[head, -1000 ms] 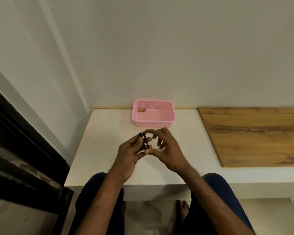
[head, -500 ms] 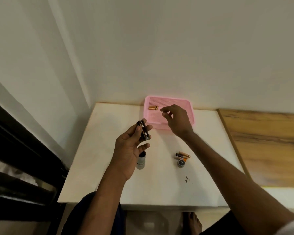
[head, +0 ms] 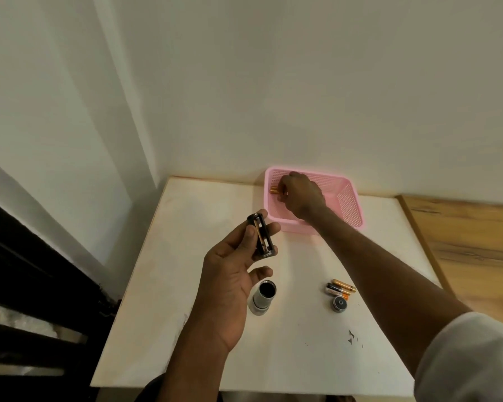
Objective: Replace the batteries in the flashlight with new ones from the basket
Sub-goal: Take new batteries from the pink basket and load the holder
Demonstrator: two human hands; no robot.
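Hands first: left hand is held up over the bench, palm facing the camera. Its thumb and fingers grip a black battery holder by the sides. You can see a spring and metal contacts in the slot that faces the camera.

Right hand is reaching into the pink basket at the back of the bench, against the wall. Its fingers are curled down around a gold battery in the basket's left part, and only one end of that battery pokes out, so it's pinching it as far as I can tell. A white sleeve shows on that arm.

The silver flashlight body sits on the bench just below the left hand's little finger, open dark end toward the camera. Can't really tell if it's standing or lying down.

To the right of it, under the right forearm, a few black-and-orange batteries lie side by side, touching each other. The round tail cap is just beside them on the near side.

A wooden board butts up against the bench on the right.
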